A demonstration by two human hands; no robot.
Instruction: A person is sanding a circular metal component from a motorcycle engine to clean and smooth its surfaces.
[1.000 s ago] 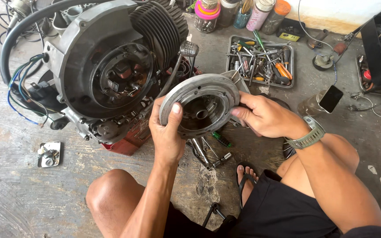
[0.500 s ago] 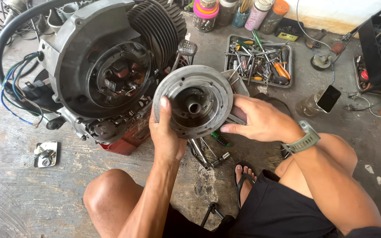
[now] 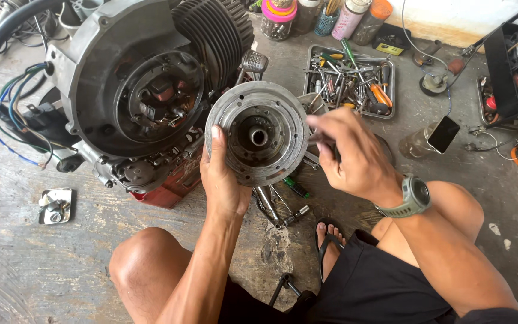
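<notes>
Head view: flywheel (image 3: 258, 133) now upright vs. before; left hand (image 3: 223, 180) fingers clamped on rim; right hand (image 3: 352, 157) fingers together beside it.

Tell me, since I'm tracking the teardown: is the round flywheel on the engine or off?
Off. The left hand holds the flywheel upright, apart from the engine, whose coils are exposed.

Scene was informal repair workshop, work done at floor level. Bare, stained concrete floor (image 3: 43, 282) served as bench. Stripped engine (image 3: 139, 96) with finned cylinder and loose wires (image 3: 7, 114) sat on it. Metal tray (image 3: 350, 78) held screwdrivers, wrenches, sockets. Jars (image 3: 325, 15) of tools and bits lined wall. More loose tools (image 3: 280, 207) lay scattered beside person's sandalled foot (image 3: 330, 237).
</notes>
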